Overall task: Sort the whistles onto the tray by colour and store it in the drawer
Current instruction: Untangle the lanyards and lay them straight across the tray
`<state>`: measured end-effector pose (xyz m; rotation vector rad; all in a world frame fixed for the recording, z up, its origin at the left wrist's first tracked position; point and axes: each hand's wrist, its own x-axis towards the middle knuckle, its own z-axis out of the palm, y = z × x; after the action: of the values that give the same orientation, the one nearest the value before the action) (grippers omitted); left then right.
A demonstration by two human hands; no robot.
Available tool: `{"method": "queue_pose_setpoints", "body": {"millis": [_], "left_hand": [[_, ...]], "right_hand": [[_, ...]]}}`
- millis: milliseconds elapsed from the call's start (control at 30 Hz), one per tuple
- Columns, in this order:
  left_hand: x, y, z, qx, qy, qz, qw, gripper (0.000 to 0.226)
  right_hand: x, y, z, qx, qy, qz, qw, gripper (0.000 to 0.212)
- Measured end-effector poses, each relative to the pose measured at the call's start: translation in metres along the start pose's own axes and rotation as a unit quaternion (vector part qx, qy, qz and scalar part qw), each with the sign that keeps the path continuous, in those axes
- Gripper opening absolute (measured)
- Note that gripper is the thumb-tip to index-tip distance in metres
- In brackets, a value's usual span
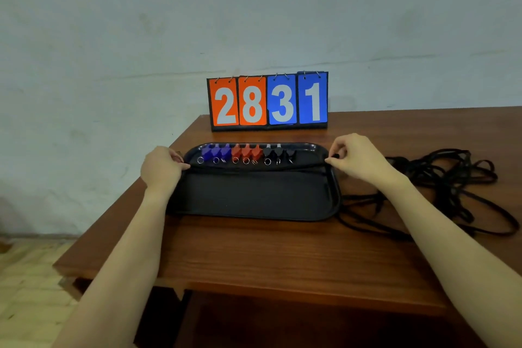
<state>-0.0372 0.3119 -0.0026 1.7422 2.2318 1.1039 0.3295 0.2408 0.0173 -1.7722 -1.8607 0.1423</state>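
Observation:
A black tray (254,195) lies on the wooden table (282,251). Along its far edge stand whistles in a row: three blue whistles (216,151) at the left, three red whistles (245,151) in the middle, three black whistles (278,152) at the right. A black cord (260,168) runs straight across the tray just in front of them. My left hand (161,167) holds one end at the tray's left rim, fingers curled. My right hand (356,157) pinches the other end at the right rim.
A flip scoreboard (268,102) reading 2831 stands behind the tray against the wall. A tangled pile of black cords (452,178) lies on the table to the right of the tray. The table's left edge drops to a light floor (28,277).

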Motion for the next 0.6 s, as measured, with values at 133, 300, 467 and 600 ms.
{"method": "queue_pose_setpoints", "body": {"millis": [133, 300, 467, 600], "left_hand": [[0.000, 0.003, -0.001, 0.058, 0.017, 0.019, 0.998, 0.023], [-0.001, 0.008, 0.001, 0.186, 0.064, 0.041, 0.980, 0.042], [-0.003, 0.016, 0.004, 0.124, 0.035, 0.103, 0.986, 0.036], [-0.013, 0.034, 0.011, 0.020, -0.046, 0.172, 0.984, 0.034]], "right_hand": [[-0.001, -0.001, 0.005, -0.038, -0.010, 0.007, 0.999, 0.013], [-0.001, 0.002, 0.004, -0.069, -0.002, 0.039, 0.997, 0.022], [0.001, 0.019, -0.015, -0.029, 0.066, 0.102, 0.992, 0.030], [0.008, 0.057, -0.024, -0.111, 0.118, 0.198, 0.967, 0.027]]}}
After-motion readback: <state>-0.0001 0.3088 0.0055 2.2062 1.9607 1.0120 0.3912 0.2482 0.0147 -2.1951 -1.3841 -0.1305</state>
